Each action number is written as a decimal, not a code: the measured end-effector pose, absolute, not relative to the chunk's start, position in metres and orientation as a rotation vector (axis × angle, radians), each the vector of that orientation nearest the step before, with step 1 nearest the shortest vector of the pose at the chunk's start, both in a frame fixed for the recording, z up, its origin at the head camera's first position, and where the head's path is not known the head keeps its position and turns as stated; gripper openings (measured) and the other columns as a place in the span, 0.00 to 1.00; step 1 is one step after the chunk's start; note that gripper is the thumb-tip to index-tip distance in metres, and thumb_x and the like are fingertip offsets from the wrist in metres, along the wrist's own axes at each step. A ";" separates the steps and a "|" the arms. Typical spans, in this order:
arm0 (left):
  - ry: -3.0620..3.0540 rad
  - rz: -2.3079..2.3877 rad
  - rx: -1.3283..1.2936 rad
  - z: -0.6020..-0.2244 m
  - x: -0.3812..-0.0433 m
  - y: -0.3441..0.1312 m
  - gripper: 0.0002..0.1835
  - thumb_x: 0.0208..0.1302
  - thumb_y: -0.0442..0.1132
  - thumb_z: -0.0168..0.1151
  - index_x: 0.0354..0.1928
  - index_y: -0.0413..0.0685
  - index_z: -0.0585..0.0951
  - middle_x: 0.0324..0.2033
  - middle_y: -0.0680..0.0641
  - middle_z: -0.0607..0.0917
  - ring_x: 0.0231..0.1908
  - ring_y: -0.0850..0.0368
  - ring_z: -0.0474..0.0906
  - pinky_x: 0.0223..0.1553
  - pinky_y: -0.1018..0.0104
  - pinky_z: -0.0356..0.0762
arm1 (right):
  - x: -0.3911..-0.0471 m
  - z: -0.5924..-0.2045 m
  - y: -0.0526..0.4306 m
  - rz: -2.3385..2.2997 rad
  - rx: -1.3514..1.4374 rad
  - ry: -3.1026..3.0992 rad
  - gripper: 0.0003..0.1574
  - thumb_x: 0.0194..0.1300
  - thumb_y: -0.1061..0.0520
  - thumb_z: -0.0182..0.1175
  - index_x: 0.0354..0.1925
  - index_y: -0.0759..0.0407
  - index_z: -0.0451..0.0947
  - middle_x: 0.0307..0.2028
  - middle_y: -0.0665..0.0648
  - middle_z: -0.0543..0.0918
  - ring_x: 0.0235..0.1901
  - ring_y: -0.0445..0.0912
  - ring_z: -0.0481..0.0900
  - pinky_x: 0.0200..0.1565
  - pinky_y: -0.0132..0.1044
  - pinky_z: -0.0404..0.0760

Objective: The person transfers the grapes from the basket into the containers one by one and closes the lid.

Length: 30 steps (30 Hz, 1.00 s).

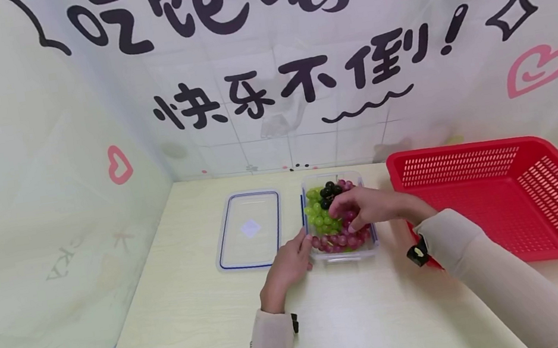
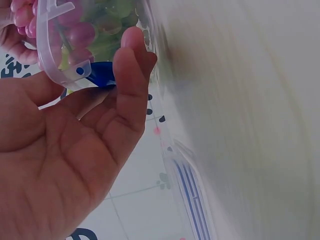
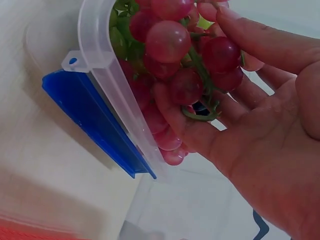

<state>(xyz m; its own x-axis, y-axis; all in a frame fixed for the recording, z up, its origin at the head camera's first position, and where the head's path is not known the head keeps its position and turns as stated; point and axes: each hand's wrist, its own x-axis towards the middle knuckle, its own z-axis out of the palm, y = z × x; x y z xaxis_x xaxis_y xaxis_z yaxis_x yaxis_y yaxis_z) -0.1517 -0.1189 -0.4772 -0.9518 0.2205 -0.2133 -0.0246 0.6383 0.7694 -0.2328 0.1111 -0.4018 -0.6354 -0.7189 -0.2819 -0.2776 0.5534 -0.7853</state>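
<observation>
A clear plastic food container (image 1: 346, 258) with blue side latches holds green grapes (image 1: 322, 220), dark grapes (image 1: 330, 191) and red grapes (image 1: 335, 244). At its front left corner, my left hand (image 1: 288, 261) grips the side, thumb by the rim and fingers around the blue latch (image 2: 102, 74). My right hand (image 1: 372, 203) reaches in from the right and holds a bunch of red grapes (image 3: 186, 86), thumb on one side and fingers curled on the other. A green stem (image 3: 199, 65) shows among those grapes. The right-hand latch (image 3: 95, 120) hangs folded down.
Left of the container, a clear lid (image 1: 248, 220) with a blue seal lies flat on the pale wooden table (image 1: 196, 306). A large red plastic basket (image 1: 470, 146) stands on the right, under the right forearm. A printed wall covering (image 1: 266, 158) closes off the back.
</observation>
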 end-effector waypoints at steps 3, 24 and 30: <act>2.573 1.211 0.163 -0.477 -0.151 -0.119 0.31 0.81 0.51 0.36 0.76 0.40 0.57 0.21 0.43 0.82 0.22 0.56 0.71 0.42 0.56 0.72 | -0.232 -0.399 0.111 -0.956 -0.805 2.191 0.26 0.61 0.72 0.64 0.58 0.61 0.78 0.59 0.62 0.78 0.61 0.58 0.73 0.59 0.48 0.77; 2.565 1.227 0.147 -0.480 -0.152 -0.118 0.30 0.81 0.51 0.37 0.76 0.41 0.57 0.22 0.43 0.82 0.22 0.55 0.72 0.41 0.57 0.72 | -0.236 -0.389 0.125 -0.998 -0.761 2.447 0.17 0.65 0.69 0.62 0.53 0.68 0.79 0.48 0.67 0.83 0.47 0.55 0.82 0.50 0.46 0.82; 2.570 1.224 0.160 -0.481 -0.153 -0.118 0.30 0.81 0.49 0.38 0.76 0.40 0.57 0.21 0.44 0.82 0.22 0.56 0.73 0.42 0.55 0.73 | -0.238 -0.388 0.131 -1.014 -0.624 2.471 0.16 0.66 0.69 0.60 0.52 0.68 0.79 0.45 0.64 0.84 0.46 0.53 0.82 0.50 0.46 0.82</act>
<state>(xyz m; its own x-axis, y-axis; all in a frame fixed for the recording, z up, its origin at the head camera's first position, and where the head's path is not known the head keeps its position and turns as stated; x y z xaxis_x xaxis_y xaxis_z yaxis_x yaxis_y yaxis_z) -0.1526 -0.1184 -0.4812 -0.9518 0.2221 -0.2114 -0.0241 0.6331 0.7737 -0.2378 0.1308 -0.3883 -0.8223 -0.5371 -0.1878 -0.2503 0.6378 -0.7284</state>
